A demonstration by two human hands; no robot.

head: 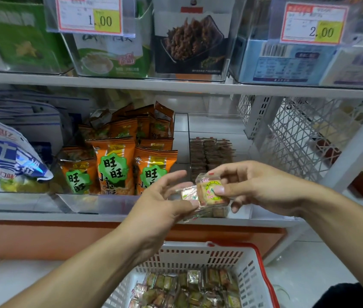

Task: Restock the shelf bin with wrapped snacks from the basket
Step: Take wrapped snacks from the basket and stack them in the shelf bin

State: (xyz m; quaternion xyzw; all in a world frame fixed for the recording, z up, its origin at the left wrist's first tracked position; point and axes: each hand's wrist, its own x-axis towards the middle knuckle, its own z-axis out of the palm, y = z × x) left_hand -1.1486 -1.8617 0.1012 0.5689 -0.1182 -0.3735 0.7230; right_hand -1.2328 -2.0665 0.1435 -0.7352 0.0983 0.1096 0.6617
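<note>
My right hand [249, 185] pinches a small square snack in clear wrap [210, 188] between thumb and fingers, just in front of the clear shelf bin [238, 215]. My left hand [160, 203] holds more wrapped snacks [188, 193] against its palm with the thumb, fingers spread. Brown wrapped snacks [209, 153] stand in rows further back in that bin. Below, a white basket with a red rim [227, 252] holds several wrapped snacks [189, 287].
Orange snack bags [118, 165] fill the bin to the left, and blue-white bags [9, 158] lie further left. The upper shelf [176, 85] carries boxes and price tags. A white lattice side panel [298, 134] closes the shelf on the right.
</note>
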